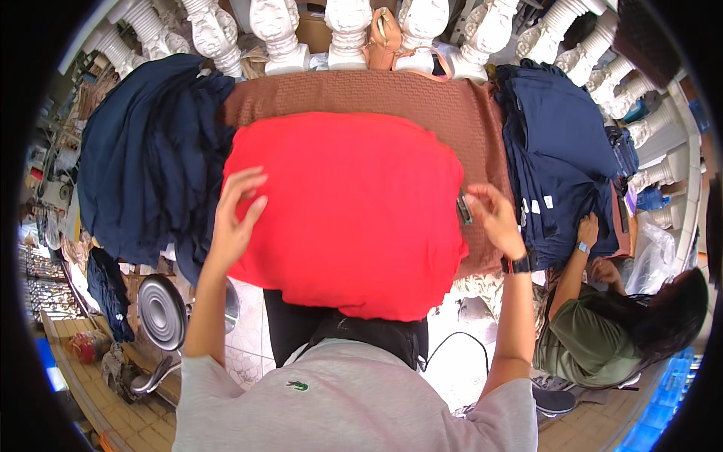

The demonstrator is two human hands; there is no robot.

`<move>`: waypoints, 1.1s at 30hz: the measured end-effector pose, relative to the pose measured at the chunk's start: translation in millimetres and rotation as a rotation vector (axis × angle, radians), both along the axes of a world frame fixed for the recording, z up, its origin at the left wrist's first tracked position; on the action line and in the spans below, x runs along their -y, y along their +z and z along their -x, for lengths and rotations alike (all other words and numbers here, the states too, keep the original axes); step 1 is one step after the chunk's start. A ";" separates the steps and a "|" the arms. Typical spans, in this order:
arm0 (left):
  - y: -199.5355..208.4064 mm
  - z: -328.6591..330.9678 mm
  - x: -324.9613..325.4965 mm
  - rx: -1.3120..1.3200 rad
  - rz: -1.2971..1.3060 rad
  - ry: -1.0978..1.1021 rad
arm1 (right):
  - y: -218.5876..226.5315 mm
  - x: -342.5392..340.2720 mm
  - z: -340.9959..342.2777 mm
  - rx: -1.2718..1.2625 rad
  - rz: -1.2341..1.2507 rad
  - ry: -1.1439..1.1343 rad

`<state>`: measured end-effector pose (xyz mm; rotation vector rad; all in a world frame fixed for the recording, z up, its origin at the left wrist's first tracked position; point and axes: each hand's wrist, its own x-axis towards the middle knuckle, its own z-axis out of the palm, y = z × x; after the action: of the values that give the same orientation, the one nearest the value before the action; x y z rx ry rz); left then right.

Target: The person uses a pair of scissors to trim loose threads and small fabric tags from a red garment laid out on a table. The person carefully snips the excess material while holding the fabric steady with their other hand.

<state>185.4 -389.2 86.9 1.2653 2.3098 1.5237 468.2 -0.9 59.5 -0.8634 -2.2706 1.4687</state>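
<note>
A large heap of red fabric (346, 203) lies in front of me, its near edge hanging over my lap. My left hand (239, 215) is at the fabric's left edge, fingers spread and thumb apart, holding nothing. On the other side, my right hand (493, 222) has its fingers curved and apart beside the fabric's right edge. A small dark clipper-like tool, perhaps thread snips (464, 207), is right at its fingertips. Whether the fingers touch the tool is hard to make out. A dark band circles my right wrist.
Brown textured cloth (482, 135) covers the table. Dark blue garments are piled at left (143, 166) and right (557, 135). White balusters (348, 34) line the far side, near a tan bag (384, 41). A person (610, 331) at right handles the blue pile.
</note>
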 end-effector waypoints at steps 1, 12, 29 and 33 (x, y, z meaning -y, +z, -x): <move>-1.8 -20.3 20.8 -0.083 0.005 0.078 | -8.2 15.0 -14.9 -0.021 -0.066 0.036; -29.2 -162.3 114.7 -0.074 0.092 0.171 | 15.3 136.7 -109.7 0.297 -0.022 0.518; -127.2 -286.2 312.2 1.033 0.793 -0.069 | -81.9 249.8 -27.2 0.268 0.122 0.968; -129.9 -283.8 264.2 0.831 0.687 0.110 | -110.5 253.7 14.0 0.525 0.228 1.163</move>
<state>469.2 -653.4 -43.1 0.2522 2.0140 0.8579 454.2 -254.6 -51.0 0.2020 -3.2951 2.1243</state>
